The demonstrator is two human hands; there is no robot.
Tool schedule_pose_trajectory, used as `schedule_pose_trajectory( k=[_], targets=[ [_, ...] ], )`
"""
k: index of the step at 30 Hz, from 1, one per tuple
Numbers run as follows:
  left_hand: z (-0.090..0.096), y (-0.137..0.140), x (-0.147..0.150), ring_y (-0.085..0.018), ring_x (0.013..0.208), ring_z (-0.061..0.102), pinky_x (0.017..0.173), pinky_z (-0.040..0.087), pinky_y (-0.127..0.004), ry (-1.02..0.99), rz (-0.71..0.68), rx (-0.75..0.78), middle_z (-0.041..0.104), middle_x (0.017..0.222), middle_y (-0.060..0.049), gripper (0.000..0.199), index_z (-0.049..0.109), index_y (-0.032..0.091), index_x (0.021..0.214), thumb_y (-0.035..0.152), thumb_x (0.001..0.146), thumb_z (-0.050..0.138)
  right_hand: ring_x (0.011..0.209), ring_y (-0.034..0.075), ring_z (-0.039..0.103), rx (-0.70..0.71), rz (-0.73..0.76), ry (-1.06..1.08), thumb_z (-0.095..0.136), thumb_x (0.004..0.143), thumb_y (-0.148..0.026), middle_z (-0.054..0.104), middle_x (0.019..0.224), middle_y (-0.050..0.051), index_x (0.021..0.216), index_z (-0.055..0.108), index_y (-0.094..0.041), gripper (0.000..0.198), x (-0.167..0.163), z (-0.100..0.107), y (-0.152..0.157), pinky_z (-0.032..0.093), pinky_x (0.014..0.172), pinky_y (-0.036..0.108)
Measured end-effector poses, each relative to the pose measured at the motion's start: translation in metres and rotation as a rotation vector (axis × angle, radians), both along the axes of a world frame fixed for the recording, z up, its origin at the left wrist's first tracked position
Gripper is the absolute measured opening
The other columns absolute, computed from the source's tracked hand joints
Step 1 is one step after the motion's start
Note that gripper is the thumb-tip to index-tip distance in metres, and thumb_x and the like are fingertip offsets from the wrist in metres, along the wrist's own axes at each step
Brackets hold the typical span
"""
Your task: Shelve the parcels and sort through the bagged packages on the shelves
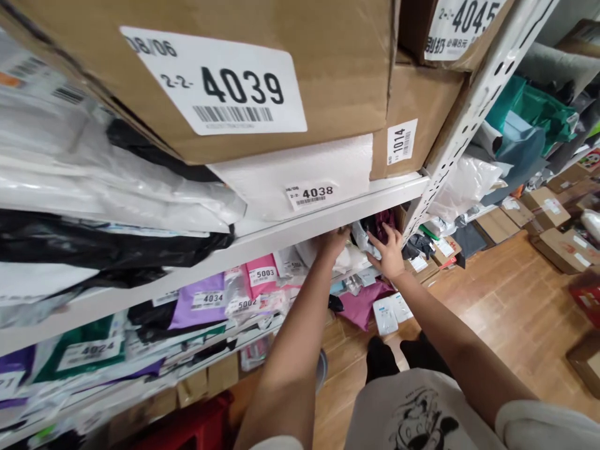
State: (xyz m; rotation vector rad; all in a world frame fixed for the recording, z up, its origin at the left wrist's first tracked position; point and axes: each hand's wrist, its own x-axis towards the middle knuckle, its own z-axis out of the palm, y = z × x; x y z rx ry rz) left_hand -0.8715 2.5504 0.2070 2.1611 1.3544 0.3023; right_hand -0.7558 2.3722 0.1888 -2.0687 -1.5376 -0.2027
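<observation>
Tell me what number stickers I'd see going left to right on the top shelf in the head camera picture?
4039 label on the big brown box → 4038 label on the white parcel → 1014 label on the smaller box → 4045 label on the box above it.

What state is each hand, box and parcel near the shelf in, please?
left hand: reaching under the shelf, fingers hidden.
right hand: open, on the dark parcel.
box 4039: closed, stacked on white box 4038.
pink parcel 5003: sealed, shelved.

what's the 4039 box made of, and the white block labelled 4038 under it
4039 box: looks like brown cardboard, matte, with a glossy white paper label. 4038 block: probably foam or a white-wrapped parcel; matte, faintly grainy white surface, so hard to tell.
</observation>
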Motion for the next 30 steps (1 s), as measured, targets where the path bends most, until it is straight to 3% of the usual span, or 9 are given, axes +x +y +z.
schedule_pose_trajectory(
  k=[4,8,11,13,16,18,23,27,30],
  targets=[
    [-0.007,-0.019,-0.006,-0.034,0.14,0.049,0.116,0.041,-0.05,0.062,-0.005,0.062,0.063,0.136,-0.022,0.027,0.074,0.01,0.111,0.026,0.094,0.061,0.136,0.044,0.028,-0.053,-0.034,0.045,0.066,0.092,-0.037,0.024,0.155,0.018,0.143,0.061,-0.024,0.053,-0.011,0.002,0.007,0.033,0.115,0.062],
    [-0.011,-0.032,-0.016,-0.031,0.142,0.047,0.117,0.041,-0.047,0.106,-0.023,0.129,0.049,0.152,-0.023,0.024,0.073,0.008,0.11,0.021,0.093,0.063,0.14,0.051,0.021,-0.069,0.014,0.071,0.08,0.077,-0.028,0.022,0.157,0.017,0.142,0.061,-0.028,0.068,-0.026,-0.002,0.013,0.029,0.114,0.07],
    [-0.009,-0.034,-0.016,-0.03,0.128,0.058,0.11,0.048,-0.048,0.179,-0.02,0.136,0.06,0.136,-0.02,0.02,0.073,0.009,0.104,0.021,0.095,0.061,0.141,0.047,0.025,-0.021,0.006,0.119,0.076,0.079,-0.026,0.029,0.155,0.017,0.132,0.067,-0.025,0.054,-0.024,-0.004,0.01,0.031,0.115,0.067],
    [-0.007,-0.036,-0.015,-0.029,0.115,0.064,0.102,0.052,-0.048,0.233,-0.004,0.136,0.065,0.123,-0.019,0.021,0.073,0.009,0.1,0.024,0.097,0.059,0.139,0.041,0.034,0.082,-0.131,0.181,0.064,0.088,-0.029,0.036,0.148,0.021,0.13,0.065,-0.019,0.043,-0.018,-0.003,0.008,0.035,0.115,0.061],
    [-0.005,-0.043,-0.014,-0.031,0.109,0.065,0.097,0.053,-0.048,0.282,0.012,0.161,0.065,0.117,-0.021,0.03,0.073,0.007,0.1,0.029,0.1,0.053,0.14,0.039,0.035,0.145,-0.257,0.2,0.058,0.092,-0.037,0.038,0.147,0.03,0.145,0.044,-0.001,0.066,-0.014,-0.002,0.016,0.036,0.117,0.056],
    [-0.003,-0.049,-0.015,-0.034,0.11,0.063,0.095,0.052,-0.047,0.292,0.015,0.189,0.063,0.119,-0.024,0.033,0.073,0.007,0.102,0.026,0.1,0.047,0.141,0.042,0.035,0.08,-0.22,0.182,0.059,0.092,-0.044,0.038,0.149,0.034,0.147,0.036,0.005,0.078,-0.017,-0.002,0.032,0.037,0.116,0.056],
    [0.006,-0.062,-0.023,-0.04,0.108,0.06,0.088,0.05,-0.05,0.29,0.008,0.277,0.062,0.116,-0.025,0.038,0.076,0.011,0.104,0.029,0.098,0.043,0.118,0.044,0.056,-0.022,-0.325,0.251,0.048,0.099,-0.048,0.058,0.126,0.03,0.128,0.056,-0.006,0.052,-0.007,0.006,0.076,0.046,0.102,0.061],
    [0.01,-0.063,-0.031,-0.043,0.11,0.056,0.1,0.042,-0.056,0.293,0.016,0.315,0.064,0.111,-0.022,0.037,0.079,0.015,0.104,0.03,0.097,0.046,0.126,0.044,0.055,-0.2,-0.343,0.366,0.063,0.09,-0.058,0.054,0.137,0.035,0.14,0.043,0.003,0.082,0.028,0.005,0.093,0.045,0.108,0.055],
    [0.008,-0.058,-0.035,-0.041,0.107,0.058,0.102,0.041,-0.054,0.288,-0.018,0.296,0.066,0.108,-0.022,0.036,0.079,0.013,0.101,0.028,0.096,0.047,0.114,0.037,0.066,-0.21,-0.229,0.537,0.066,0.087,-0.063,0.066,0.126,0.027,0.142,0.046,-0.003,0.083,0.051,-0.012,0.097,0.052,0.101,0.049]
  ],
)
